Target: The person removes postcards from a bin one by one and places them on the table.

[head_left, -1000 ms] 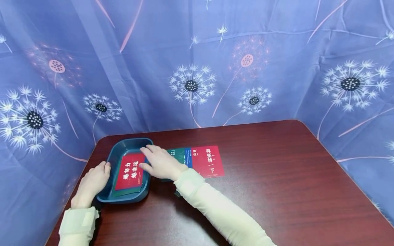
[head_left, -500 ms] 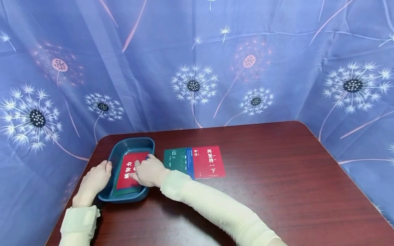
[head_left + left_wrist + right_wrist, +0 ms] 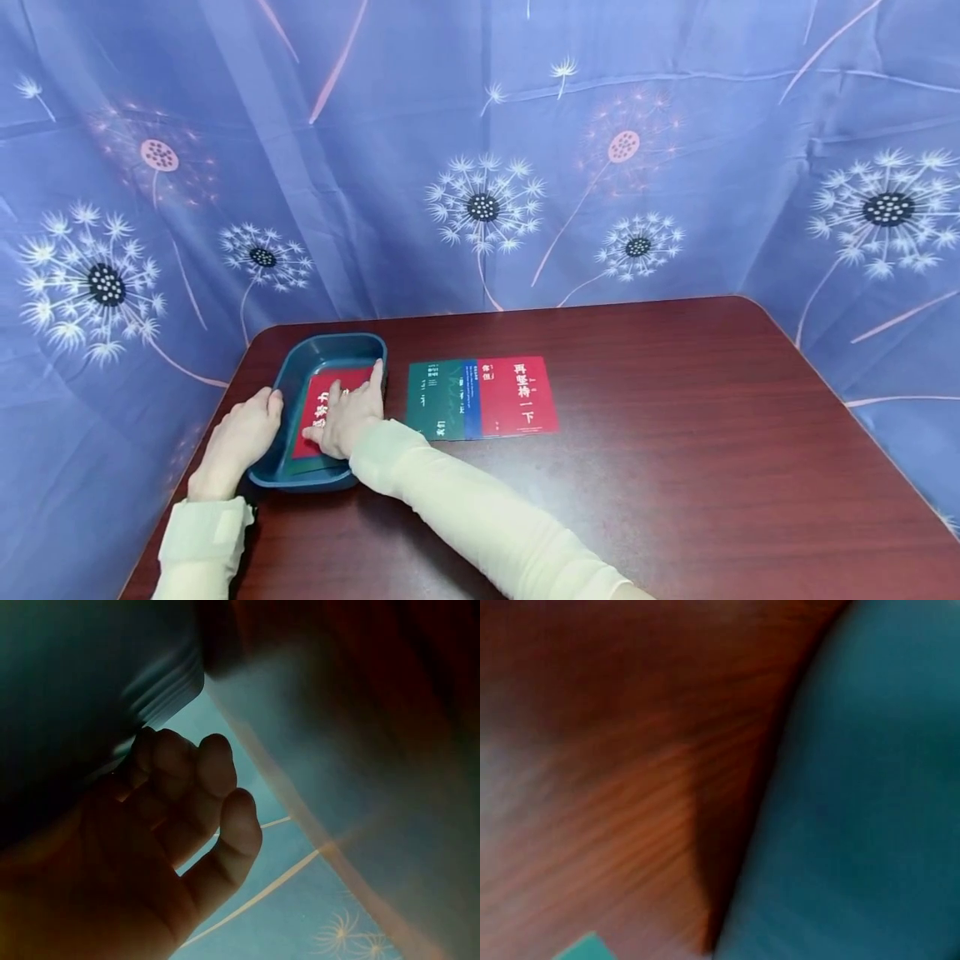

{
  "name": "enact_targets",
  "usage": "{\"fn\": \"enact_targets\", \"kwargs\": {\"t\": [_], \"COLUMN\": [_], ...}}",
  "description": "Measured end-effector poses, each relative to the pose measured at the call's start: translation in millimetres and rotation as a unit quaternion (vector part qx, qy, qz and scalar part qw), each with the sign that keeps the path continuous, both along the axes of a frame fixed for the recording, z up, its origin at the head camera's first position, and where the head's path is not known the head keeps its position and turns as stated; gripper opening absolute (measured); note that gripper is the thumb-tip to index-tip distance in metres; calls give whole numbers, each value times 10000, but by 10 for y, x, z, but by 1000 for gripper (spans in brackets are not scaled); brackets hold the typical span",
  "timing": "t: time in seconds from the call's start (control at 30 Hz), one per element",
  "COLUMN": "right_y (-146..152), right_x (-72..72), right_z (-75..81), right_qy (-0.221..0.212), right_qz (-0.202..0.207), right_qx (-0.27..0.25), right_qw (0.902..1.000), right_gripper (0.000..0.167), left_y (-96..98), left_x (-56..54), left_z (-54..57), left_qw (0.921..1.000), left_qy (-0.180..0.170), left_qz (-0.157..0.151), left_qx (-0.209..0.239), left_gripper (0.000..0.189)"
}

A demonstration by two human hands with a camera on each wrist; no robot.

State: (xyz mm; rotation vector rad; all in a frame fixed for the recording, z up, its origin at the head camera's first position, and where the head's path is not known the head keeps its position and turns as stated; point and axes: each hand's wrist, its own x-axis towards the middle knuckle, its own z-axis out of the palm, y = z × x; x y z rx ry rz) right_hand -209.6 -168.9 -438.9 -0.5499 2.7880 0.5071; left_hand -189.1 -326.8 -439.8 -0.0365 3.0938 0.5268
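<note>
A dark blue-green plastic tray (image 3: pixel 330 340) stands at the left end of the table. Inside it lies a red card (image 3: pixel 318 392) with white characters, and a green edge shows beneath. My left hand (image 3: pixel 242 433) holds the tray's left side; the left wrist view shows its fingers curled beside the outer wall. Over the tray's right side reaches my right hand (image 3: pixel 354 417), its fingers spread above or on the red card, covering part of it. Whether they touch the card cannot be made out. In the right wrist view the tray's wall (image 3: pixel 862 795) appears without any fingers.
To the right of the tray, a green card (image 3: pixel 435 400), a blue one (image 3: pixel 472 400) and a red one (image 3: pixel 517 396) lie side by side or overlapping on the dark red wooden table (image 3: pixel 675 433). A blue dandelion-patterned curtain (image 3: pixel 375 167) hangs behind.
My right hand has moved left and down, deeper over the tray, its fingers spreading apart. The cards beside the tray are now uncovered. My left hand has stayed at the rim.
</note>
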Motion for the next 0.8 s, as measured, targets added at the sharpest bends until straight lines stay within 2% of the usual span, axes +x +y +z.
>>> {"fn": "enact_targets", "kwargs": {"t": [0.23,0.5,0.8], "right_y": [-45,-63,-77], "right_x": [63,35,-6], "right_z": [-18,-70,-77], "right_qy": [-158,323,820], "right_qz": [-148,-351,-597], "right_qx": [353,-453,-854], "right_qw": [9991,9978,9912], "right_gripper": [98,105,113], "left_y": [28,19,16], "left_x": [10,21,6], "left_z": [-27,-7,17], "left_qw": [9999,10000,10000], "left_qy": [-104,-76,-71], "left_qz": [-18,8,55], "left_qx": [37,33,16], "left_gripper": [45,48,44]}}
